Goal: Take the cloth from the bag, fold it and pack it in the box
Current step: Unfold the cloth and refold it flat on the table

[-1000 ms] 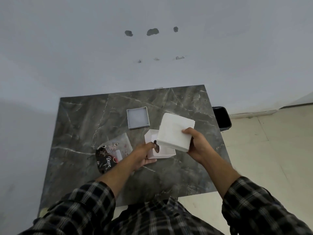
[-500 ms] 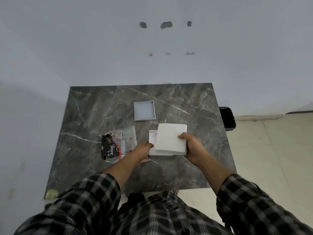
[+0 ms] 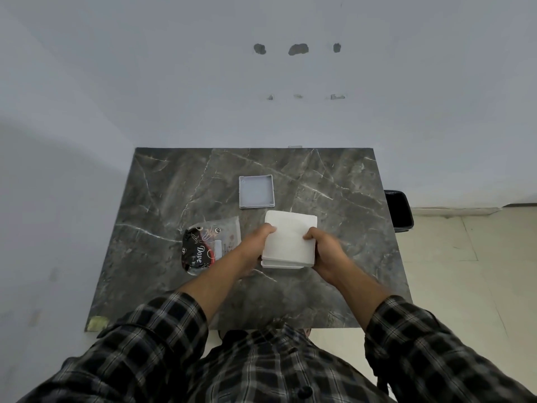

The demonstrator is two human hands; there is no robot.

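Both hands have closed in since half a second ago, and the white lid (image 3: 290, 238) now sits squarely over the box (image 3: 280, 264), only whose near edge peeks out beneath. Left hand (image 3: 258, 242) grips the lid's left edge, thumb on top; right hand (image 3: 324, 247) clasps its right edge likewise. Just left on the marble table (image 3: 162, 199) lies the clear bag (image 3: 210, 242); a grey tray (image 3: 257, 191) rests beyond

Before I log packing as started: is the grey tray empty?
Yes, the grey tray shows only its bare floor, nothing inside.
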